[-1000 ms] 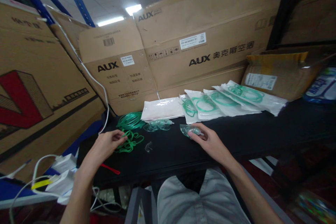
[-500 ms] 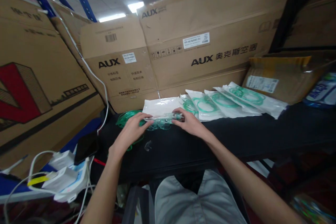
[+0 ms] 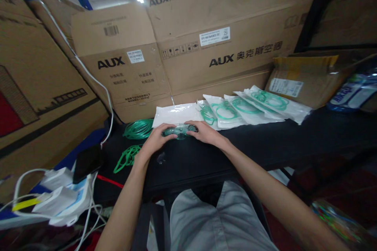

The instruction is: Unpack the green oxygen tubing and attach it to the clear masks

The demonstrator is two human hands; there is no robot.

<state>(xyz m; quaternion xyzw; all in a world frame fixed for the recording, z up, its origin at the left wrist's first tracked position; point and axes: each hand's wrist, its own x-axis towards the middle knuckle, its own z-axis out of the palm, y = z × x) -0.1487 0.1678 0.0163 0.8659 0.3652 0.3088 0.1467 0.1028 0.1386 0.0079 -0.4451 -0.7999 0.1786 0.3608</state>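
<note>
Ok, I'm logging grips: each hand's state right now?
Left hand: closed, holding the masks at one end.
Right hand: closed, holding their other end.

From where I sit, the clear plastic pieces (image 3: 180,130) look smooth and glossy. I read the coiled green tubing (image 3: 138,129) as shiny plastic, the green cord (image 3: 133,151) as duller. The white pouch (image 3: 173,115) seems to me smooth paper or film, catching a sheen. The table (image 3: 235,157) looks matt, the cardboard panel (image 3: 188,66) dull and papery, the trousers (image 3: 188,219) matt cloth.
</note>
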